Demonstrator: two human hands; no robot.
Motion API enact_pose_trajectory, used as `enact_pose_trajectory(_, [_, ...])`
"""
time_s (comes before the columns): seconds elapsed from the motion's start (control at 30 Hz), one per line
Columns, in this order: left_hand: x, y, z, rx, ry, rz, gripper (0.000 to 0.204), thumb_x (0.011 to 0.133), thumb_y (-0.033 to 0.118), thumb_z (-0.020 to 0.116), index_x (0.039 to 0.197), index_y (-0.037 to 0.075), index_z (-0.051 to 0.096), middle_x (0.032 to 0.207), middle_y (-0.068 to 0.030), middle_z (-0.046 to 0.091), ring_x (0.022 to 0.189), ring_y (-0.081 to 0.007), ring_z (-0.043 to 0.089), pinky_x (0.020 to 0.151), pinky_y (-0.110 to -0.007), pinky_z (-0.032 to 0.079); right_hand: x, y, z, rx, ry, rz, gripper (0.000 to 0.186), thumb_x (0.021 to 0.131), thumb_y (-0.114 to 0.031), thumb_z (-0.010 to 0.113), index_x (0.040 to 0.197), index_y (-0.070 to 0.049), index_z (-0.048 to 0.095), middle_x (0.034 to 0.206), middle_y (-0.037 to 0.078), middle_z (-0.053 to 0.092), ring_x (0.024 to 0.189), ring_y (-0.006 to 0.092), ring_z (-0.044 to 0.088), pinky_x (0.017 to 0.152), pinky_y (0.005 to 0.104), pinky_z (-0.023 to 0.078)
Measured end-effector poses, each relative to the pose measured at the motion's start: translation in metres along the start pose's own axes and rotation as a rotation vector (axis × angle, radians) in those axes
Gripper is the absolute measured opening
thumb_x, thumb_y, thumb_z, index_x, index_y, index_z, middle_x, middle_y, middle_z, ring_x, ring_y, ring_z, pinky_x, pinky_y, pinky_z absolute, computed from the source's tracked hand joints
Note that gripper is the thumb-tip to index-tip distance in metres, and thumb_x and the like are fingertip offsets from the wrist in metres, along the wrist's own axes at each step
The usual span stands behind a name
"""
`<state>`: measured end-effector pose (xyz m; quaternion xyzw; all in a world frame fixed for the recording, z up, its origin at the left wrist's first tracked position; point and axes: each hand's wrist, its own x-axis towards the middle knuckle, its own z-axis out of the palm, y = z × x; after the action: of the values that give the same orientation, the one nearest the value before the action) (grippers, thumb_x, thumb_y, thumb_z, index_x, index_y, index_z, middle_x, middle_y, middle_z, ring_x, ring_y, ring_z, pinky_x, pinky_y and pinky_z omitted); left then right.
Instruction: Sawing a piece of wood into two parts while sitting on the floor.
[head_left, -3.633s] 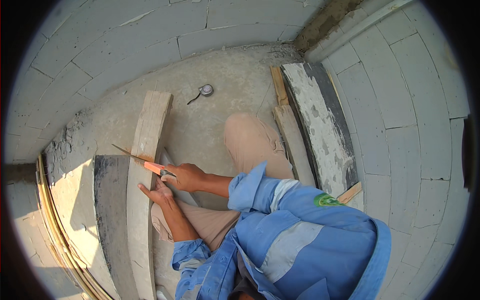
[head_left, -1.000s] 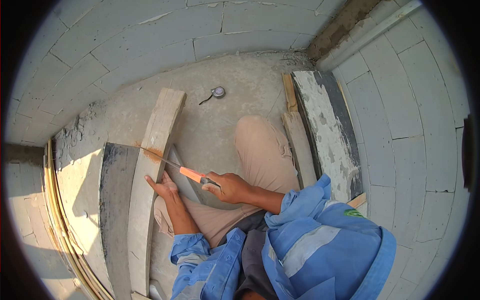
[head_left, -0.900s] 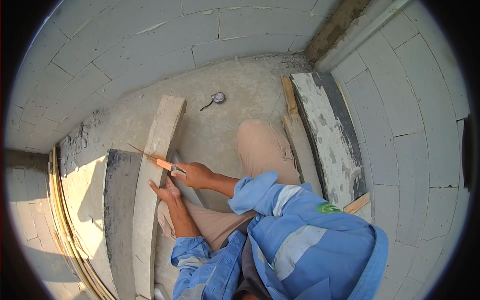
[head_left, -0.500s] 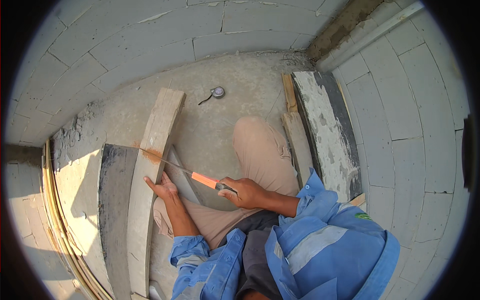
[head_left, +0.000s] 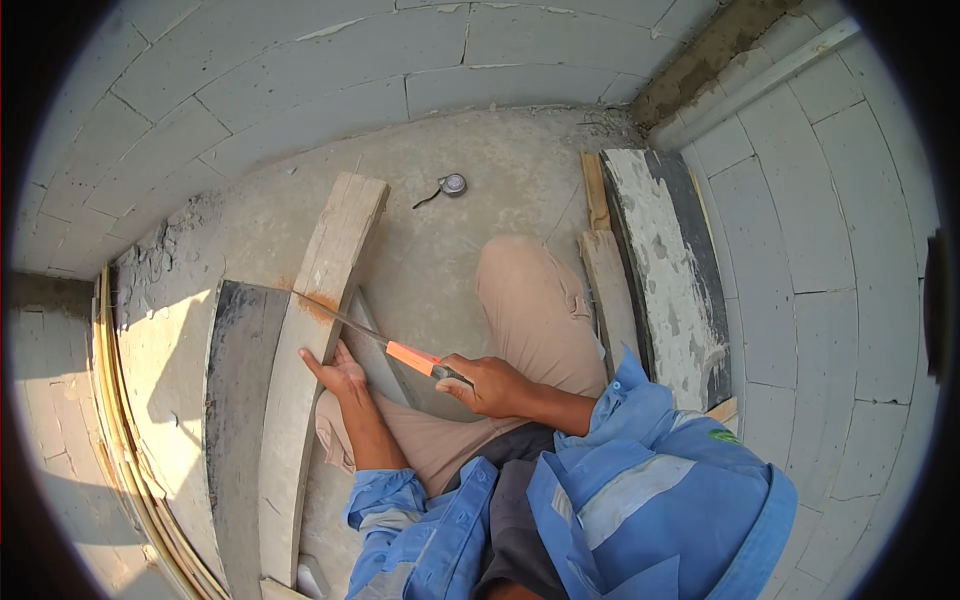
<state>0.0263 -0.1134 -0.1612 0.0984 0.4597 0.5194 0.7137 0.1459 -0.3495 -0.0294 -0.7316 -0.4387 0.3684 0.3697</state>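
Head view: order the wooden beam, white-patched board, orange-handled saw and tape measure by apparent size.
1. Wooden beam and white-patched board: close in area, so unranked
2. Orange-handled saw
3. Tape measure

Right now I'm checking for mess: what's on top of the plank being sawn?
Reddish sawdust, the saw blade and the left hand's thumb; the plank beneath them is hidden.

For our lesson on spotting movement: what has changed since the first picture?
The right hand has drawn the saw back to the right, so more blade shows beside the board. Nothing was let go. The left hand still rests against the board; the tape measure still lies on the floor.
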Motion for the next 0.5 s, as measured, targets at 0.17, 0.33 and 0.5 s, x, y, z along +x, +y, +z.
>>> enact_pose_trajectory(0.17, [0.008, -0.009, -0.008, 0.026, -0.159, -0.008, 0.078, 0.093, 0.052, 0.062, 0.145, 0.0, 0.035, 0.14, -0.0179, 0.048, 0.131, -0.0295, 0.048, 0.116, -0.04, 0.038, 0.117, -0.008, 0.039, -0.033, 0.1, -0.028, 0.046, 0.1, -0.042, 0.052, 0.125, -0.004, 0.053, 0.083, 0.025, 0.067, 0.076, 0.045, 0.065, 0.068, 0.0522, 0.049])
enact_pose_trajectory(0.33, [0.005, -0.005, -0.022, -0.042, -0.165, -0.184, 0.077, 0.093, 0.051, 0.062, 0.145, 0.0, 0.036, 0.14, -0.0173, 0.048, 0.13, -0.0293, 0.048, 0.115, -0.039, 0.038, 0.142, -0.015, 0.062, 0.053, 0.179, -0.024, 0.047, 0.099, -0.042, 0.053, 0.123, -0.002, 0.055, 0.085, 0.027, 0.067, 0.079, 0.0457, 0.065, 0.07, 0.0528, 0.05])
enact_pose_trajectory(0.5, [-0.006, 0.001, 0.006, 0.016, 0.002, 0.016, 0.076, 0.093, 0.051, 0.063, 0.144, 0.001, 0.038, 0.14, -0.0161, 0.048, 0.132, -0.0281, 0.047, 0.116, -0.039, 0.037, 0.001, 0.0, 0.0, -0.038, 0.003, -0.008, 0.054, 0.1, -0.048, 0.049, 0.13, -0.003, 0.051, 0.082, 0.026, 0.067, 0.078, 0.0462, 0.066, 0.07, 0.0529, 0.05])
